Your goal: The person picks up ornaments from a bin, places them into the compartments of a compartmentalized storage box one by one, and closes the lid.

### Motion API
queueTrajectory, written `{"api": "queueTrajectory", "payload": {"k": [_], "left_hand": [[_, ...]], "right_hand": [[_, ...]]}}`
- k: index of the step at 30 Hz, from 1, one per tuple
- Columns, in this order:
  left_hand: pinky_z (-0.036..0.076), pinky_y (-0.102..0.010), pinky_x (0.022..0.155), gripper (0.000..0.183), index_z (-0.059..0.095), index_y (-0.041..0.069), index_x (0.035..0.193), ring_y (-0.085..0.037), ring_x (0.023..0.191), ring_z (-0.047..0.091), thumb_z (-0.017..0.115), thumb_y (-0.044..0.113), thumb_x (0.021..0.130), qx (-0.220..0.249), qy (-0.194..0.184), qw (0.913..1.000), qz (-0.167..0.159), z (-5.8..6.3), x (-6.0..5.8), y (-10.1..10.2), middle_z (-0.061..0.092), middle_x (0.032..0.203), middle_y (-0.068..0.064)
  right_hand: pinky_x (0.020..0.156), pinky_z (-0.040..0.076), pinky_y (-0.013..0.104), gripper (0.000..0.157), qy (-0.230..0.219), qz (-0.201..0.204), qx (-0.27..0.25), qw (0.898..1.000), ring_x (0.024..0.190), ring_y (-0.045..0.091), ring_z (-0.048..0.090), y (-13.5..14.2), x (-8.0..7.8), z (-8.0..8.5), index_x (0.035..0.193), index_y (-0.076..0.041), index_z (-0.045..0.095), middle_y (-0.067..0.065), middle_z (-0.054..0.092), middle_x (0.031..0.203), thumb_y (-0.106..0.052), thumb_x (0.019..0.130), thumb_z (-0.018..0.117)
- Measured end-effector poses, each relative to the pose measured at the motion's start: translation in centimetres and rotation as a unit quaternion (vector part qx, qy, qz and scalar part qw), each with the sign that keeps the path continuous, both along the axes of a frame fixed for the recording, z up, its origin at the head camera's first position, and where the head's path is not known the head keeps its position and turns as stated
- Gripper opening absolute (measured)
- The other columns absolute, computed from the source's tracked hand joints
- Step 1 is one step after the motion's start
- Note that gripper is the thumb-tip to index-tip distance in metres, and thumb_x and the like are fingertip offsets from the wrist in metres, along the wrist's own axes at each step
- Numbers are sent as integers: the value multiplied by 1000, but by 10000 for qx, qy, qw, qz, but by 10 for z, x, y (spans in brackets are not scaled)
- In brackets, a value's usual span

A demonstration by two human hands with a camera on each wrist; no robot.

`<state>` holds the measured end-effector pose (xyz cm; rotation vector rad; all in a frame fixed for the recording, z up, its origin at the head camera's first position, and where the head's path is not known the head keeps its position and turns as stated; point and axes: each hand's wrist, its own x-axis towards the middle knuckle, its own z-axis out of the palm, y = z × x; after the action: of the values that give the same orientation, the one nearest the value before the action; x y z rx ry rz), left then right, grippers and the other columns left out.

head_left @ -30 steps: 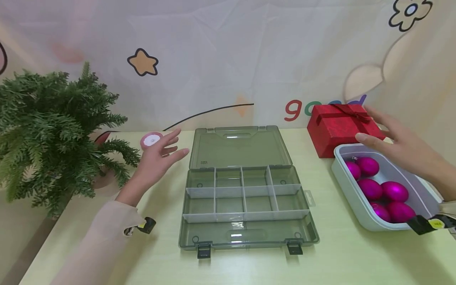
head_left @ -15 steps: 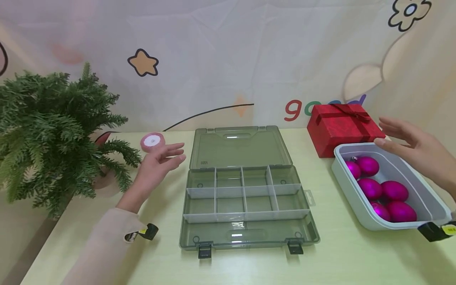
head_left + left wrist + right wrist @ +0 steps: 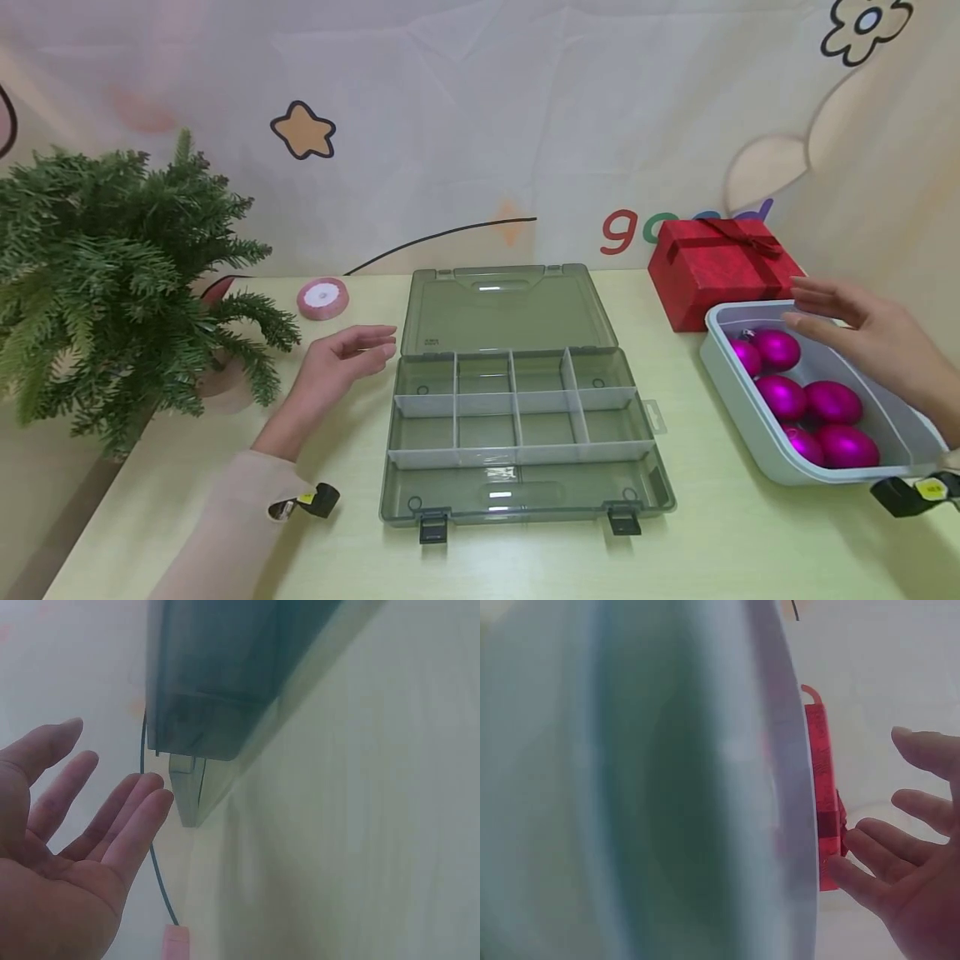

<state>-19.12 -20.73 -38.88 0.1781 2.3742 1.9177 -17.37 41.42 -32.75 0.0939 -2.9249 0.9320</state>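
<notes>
My left hand (image 3: pixel 336 367) hovers just left of the grey-green plastic compartment case (image 3: pixel 528 421), fingers loosely extended and nothing in them. In the left wrist view the palm and relaxed fingers (image 3: pixel 135 817) show beside the case's side wall (image 3: pixel 214 682). The case lies with its lid folded back, and its divided compartments hold nothing. Over the right part of a pale blue-grey plastic tub (image 3: pixel 738 429) is my right hand (image 3: pixel 873 337), also holding nothing, its fingers relaxed. Inside the tub rest several shiny magenta Christmas balls (image 3: pixel 832 403).
A red gift box (image 3: pixel 720 271) with a bow stands behind the tub. To the left is an artificial fir tree (image 3: pixel 127 275), and a pink ribbon roll (image 3: pixel 322 298) lies near the table's back edge. A printed cloth (image 3: pixel 450 125) hangs behind.
My left hand has come down and nearer, away from the ribbon roll. My right hand drew back to the right from the gift box, then lowered slightly over the tub.
</notes>
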Motion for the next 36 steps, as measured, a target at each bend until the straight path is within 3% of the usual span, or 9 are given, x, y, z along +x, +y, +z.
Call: {"api": "queueTrajectory", "payload": {"k": [6, 9, 16, 18, 19, 21, 23, 25, 36], "left_hand": [[58, -29, 98, 41, 69, 2, 137, -13, 110, 71, 78, 20, 100, 6, -39, 10000, -35, -8, 3, 1, 72, 130, -16], [57, -30, 99, 41, 72, 5, 134, -15, 112, 70, 79, 25, 99, -169, -98, 9998, -52, -11, 3, 2, 74, 129, -11], [51, -38, 106, 40, 74, 7, 130, -17, 114, 70, 81, 29, 97, -478, -143, 9988, -21, -16, 3, 2, 75, 128, -5], [50, -40, 107, 39, 75, 8, 128, -17, 113, 70, 82, 30, 96, -568, -156, 9983, -24, -17, 4, 1, 75, 127, -4], [50, -40, 107, 39, 76, 9, 128, -17, 113, 71, 82, 31, 96, -607, -170, 9980, -29, -18, 4, 0, 76, 126, -3], [50, -41, 107, 39, 76, 11, 128, -18, 112, 71, 83, 31, 96, -625, -202, 9978, -57, -20, 5, 0, 76, 124, -3], [50, -42, 107, 38, 76, 12, 128, -19, 111, 72, 83, 31, 95, -658, -213, 9976, -81, -22, 5, -1, 77, 123, -2], [50, -42, 106, 39, 76, 12, 128, -19, 110, 72, 83, 32, 95, -690, -231, 9973, -94, -24, 6, -2, 77, 121, -2], [51, -38, 105, 38, 77, 9, 128, -18, 108, 73, 84, 27, 95, -675, -195, 9974, -147, -28, 6, -2, 78, 121, -5]], "right_hand": [[72, 34, -4, 66, 114, 109, 191, 9997, 122, 33, 56, 4, -2, -10, 155, 2, 47, 34, 52, 147, -32, 104, 71], [69, 35, -4, 64, 58, 137, 320, 9994, 122, 55, 52, 5, -1, -15, 152, 7, 48, 37, 51, 146, -30, 104, 70], [70, 33, 0, 57, 132, 191, 611, 9979, 117, 60, 58, 6, 0, -23, 145, 11, 51, 41, 55, 136, -20, 103, 73], [71, 36, 6, 55, 189, 182, 705, 9972, 116, 60, 60, 6, 0, -25, 143, 11, 53, 41, 57, 134, -19, 102, 74], [79, 44, 12, 55, 188, 185, 729, 9970, 116, 60, 60, 6, 0, -26, 143, 12, 53, 42, 57, 134, -18, 102, 74], [94, 54, 33, 55, 160, 173, 784, 9966, 116, 61, 60, 6, -1, -27, 143, 11, 53, 43, 58, 133, -18, 102, 74], [99, 52, 59, 56, 84, 176, 797, 9966, 118, 64, 57, 6, -2, -30, 143, 12, 52, 44, 57, 133, -19, 102, 73], [95, 43, 78, 56, 49, 178, 834, 9963, 118, 65, 56, 7, -2, -32, 143, 12, 52, 45, 56, 133, -18, 102, 73], [90, 45, 77, 55, 55, 254, 1110, 9935, 113, 65, 58, 8, -4, -41, 137, 13, 55, 45, 60, 125, -17, 98, 79]]}}
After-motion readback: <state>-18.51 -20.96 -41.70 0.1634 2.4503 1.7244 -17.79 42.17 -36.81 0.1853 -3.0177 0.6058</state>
